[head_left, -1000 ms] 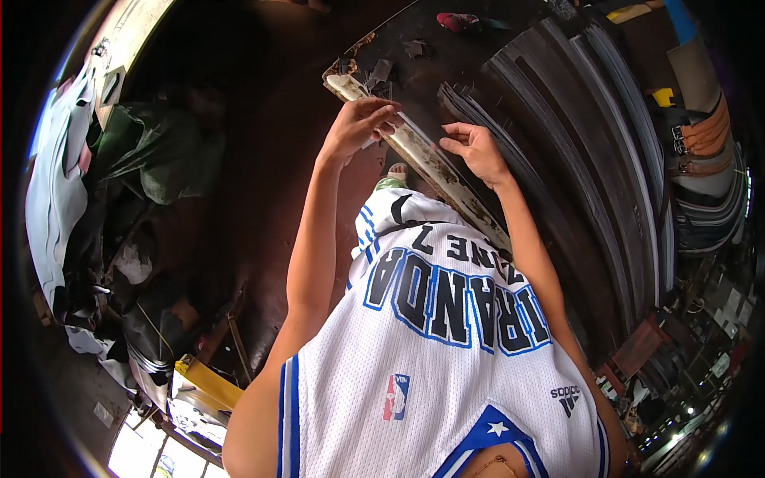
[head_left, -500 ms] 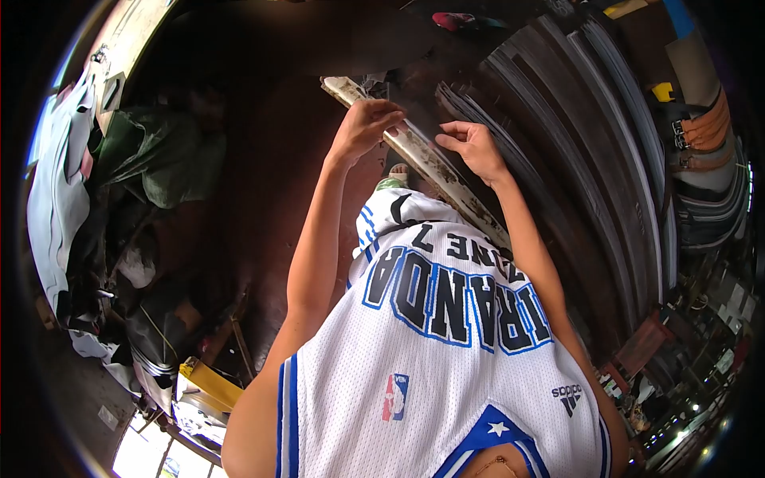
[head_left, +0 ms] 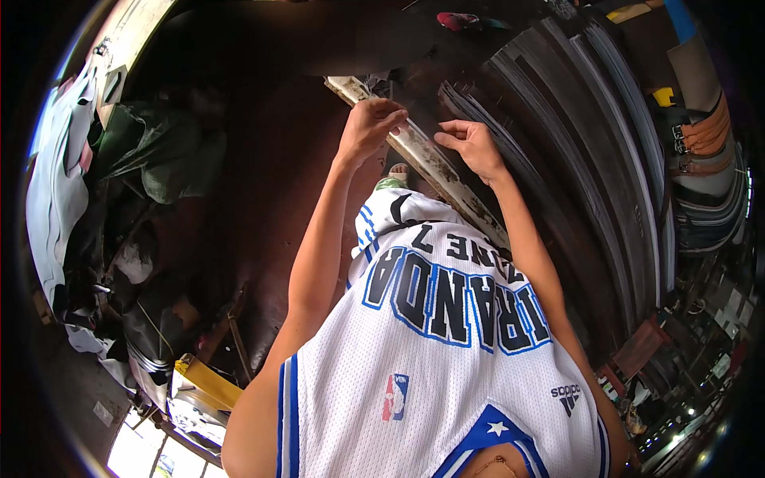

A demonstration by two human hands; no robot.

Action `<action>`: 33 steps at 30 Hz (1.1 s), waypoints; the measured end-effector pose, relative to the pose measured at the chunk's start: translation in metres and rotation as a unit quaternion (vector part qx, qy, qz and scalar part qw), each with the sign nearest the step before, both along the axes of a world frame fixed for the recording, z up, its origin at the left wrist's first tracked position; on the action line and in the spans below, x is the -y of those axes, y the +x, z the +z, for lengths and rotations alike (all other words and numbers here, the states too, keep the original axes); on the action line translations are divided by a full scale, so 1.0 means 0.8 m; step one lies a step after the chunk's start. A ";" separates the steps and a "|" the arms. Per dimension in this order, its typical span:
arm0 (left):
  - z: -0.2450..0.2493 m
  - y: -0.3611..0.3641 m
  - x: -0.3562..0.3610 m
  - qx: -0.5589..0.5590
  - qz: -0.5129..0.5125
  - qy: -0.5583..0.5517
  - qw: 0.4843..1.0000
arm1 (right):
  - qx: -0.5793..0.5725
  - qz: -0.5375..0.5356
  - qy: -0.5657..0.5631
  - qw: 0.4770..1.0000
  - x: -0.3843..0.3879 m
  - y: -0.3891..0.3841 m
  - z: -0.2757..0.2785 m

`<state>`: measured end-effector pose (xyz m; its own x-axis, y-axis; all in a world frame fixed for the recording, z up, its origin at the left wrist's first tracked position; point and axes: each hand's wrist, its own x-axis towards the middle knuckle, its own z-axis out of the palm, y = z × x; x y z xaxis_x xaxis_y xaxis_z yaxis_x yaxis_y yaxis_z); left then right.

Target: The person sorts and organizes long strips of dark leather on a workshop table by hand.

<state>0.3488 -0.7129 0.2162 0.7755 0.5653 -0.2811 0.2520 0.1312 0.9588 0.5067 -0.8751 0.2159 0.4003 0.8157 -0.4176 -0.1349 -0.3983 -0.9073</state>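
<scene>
My left hand [head_left: 371,130] is raised in front of a long white, stained and worn bar [head_left: 438,170]. Its fingers bend in towards the thumb, and whatever is between them, if anything, is hidden or too small to name. Across a short gap, on the other side of the bar, is my right hand [head_left: 473,149]. Its thumb and index finger point left with a small space between their tips, and I see nothing in that space. The bar slants from upper left down to the right, past my lap.
Long dark curved sheets [head_left: 590,143] lie stacked on the right, with orange straps [head_left: 707,131] beyond them. Dark green fabric [head_left: 151,155] and pale grey material [head_left: 60,191] hang on the left. A yellow piece [head_left: 209,384] is at lower left. My foot [head_left: 398,171] shows below the bar.
The view has shifted very slightly. My left hand is a touch further right; my right hand keeps almost the same pose.
</scene>
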 end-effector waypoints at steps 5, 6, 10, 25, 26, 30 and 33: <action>-0.003 0.002 0.004 -0.012 0.016 0.025 0.999 | 0.011 -0.003 -0.013 1.000 -0.002 0.000 0.005; -0.003 0.002 0.004 -0.012 0.021 0.028 0.999 | 0.016 0.000 -0.014 1.000 -0.002 0.000 0.003; -0.006 0.004 0.003 -0.022 0.029 0.059 0.998 | 0.029 0.002 0.046 0.999 -0.005 -0.002 -0.003; -0.001 0.021 -0.028 -0.066 0.025 0.044 0.997 | 0.497 0.058 0.021 0.866 -0.031 -0.031 0.015; -0.002 0.020 -0.031 -0.066 0.026 0.044 0.997 | 0.513 0.058 0.014 0.857 -0.033 -0.031 0.011; -0.009 0.005 -0.041 -0.056 0.111 0.034 0.992 | 0.537 0.065 -0.019 0.841 -0.040 -0.031 0.002; -0.019 -0.015 -0.045 -0.065 0.133 0.015 0.989 | 0.532 0.072 -0.015 0.844 -0.039 -0.032 -0.004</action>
<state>0.3365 -0.6768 0.2011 0.5570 0.7538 -0.3486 0.3332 0.1816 0.9252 0.4814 -0.8438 0.2129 0.4600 0.8829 0.0945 0.8005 -0.3663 -0.4744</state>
